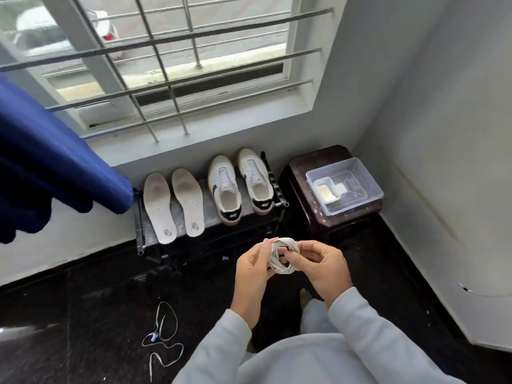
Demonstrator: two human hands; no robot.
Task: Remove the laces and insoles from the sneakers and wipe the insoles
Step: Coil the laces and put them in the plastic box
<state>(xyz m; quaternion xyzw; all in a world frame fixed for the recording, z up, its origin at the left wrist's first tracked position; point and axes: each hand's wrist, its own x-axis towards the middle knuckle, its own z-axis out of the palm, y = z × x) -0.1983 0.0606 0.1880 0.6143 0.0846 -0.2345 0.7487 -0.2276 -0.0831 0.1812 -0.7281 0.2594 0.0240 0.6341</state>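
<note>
The left hand (253, 268) and right hand (321, 268) meet at the lower centre of the frame, both clamped on a coiled white lace (284, 256). The left hand's fingers curl round the coil's left side; the right hand pinches its right side with thumb and fingertips. Both wrists come out of pale grey sleeves.

A second lace (163, 336) lies loose on the dark floor at lower left, in open loops, with a small blue bit beside it.

Above the hands, a low black rack (208, 217) stands under the window (166, 65). Two pale insoles (159, 207) lie side by side on its left half, heels toward the viewer. Two white sneakers (225, 187) with black heel tabs and gum soles stand side by side on its right half, unlaced.

Right of the rack, a dark stool (302, 173) carries a clear box (368, 176) with a small white tray inside. A blue curtain (55, 162) hangs at the left.
</note>
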